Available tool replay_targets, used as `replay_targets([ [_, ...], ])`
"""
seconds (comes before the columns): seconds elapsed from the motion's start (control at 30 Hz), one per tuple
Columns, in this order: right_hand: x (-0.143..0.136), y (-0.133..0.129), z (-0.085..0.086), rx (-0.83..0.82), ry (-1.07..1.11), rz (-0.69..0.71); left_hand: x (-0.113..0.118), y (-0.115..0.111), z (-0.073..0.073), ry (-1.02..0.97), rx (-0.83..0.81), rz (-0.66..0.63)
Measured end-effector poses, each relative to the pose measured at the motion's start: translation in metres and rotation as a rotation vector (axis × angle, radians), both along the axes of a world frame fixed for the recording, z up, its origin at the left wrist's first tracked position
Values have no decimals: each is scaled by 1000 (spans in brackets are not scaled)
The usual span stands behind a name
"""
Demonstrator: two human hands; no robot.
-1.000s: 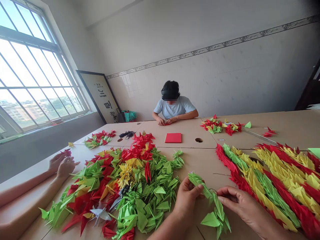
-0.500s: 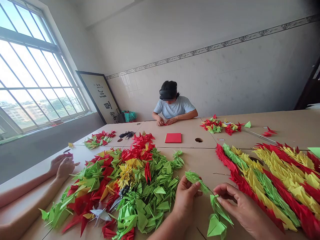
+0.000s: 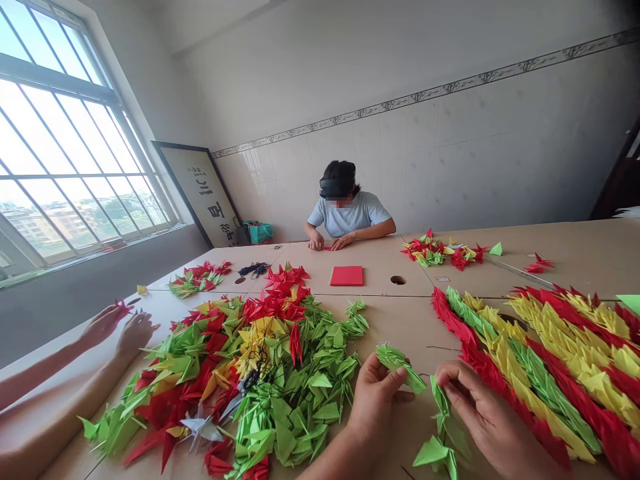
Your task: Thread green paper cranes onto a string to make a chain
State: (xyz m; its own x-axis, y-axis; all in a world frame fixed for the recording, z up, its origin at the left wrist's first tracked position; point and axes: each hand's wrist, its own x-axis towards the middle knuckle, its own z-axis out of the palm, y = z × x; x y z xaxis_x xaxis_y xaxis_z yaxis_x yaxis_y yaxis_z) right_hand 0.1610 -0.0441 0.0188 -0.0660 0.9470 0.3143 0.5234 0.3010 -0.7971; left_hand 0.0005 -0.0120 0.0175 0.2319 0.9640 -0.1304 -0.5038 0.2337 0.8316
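My left hand (image 3: pixel 375 390) is closed around a small bundle of green folded paper cranes (image 3: pixel 397 360), thumb on top. Close beside it, my right hand (image 3: pixel 473 400) pinches the top of another green paper crane (image 3: pixel 441 403) between thumb and fingertips. More green folded paper (image 3: pixel 435 453) hangs below that crane near the table surface. Whether a thread joins the two hands' cranes is too fine to make out. Left of my left hand spreads a large heap of green paper cranes (image 3: pixel 295 400), mixed with red and yellow ones.
Long rows of red, yellow and green cranes (image 3: pixel 545 373) lie to the right. Farther back are a red paper stack (image 3: pixel 347 276), black thread (image 3: pixel 254 269) and a smaller crane pile (image 3: pixel 440 252). A co-worker's hands (image 3: pixel 117 327) are at left; another person (image 3: pixel 345 210) sits opposite.
My right hand has moved slightly right and up, drawing its green crane away from the bundle in my left hand. The bundle has shifted slightly right. The co-worker's hands at left have separated.
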Motion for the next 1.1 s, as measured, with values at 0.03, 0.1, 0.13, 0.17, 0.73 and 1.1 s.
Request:
replay_targets([
  [0.03,-1,0,0,4,-8,7,0,0,1,-4,1,-8],
  [0.1,-3,0,-1,-1,-9,25,-1,-1,1,-21,-1,-24],
  [0.13,-4,1,-1,-10,-8,32,-1,0,1,-27,-1,-28],
  [0.17,-4,2,-2,-22,-7,37,0,0,1,-28,-2,-32],
  [0.73,-9,12,-27,-27,42,-69,3,0,-4,-13,11,-19],
  [1.1,-8,1,-7,8,18,98,5,1,-3,-116,-82,57],
])
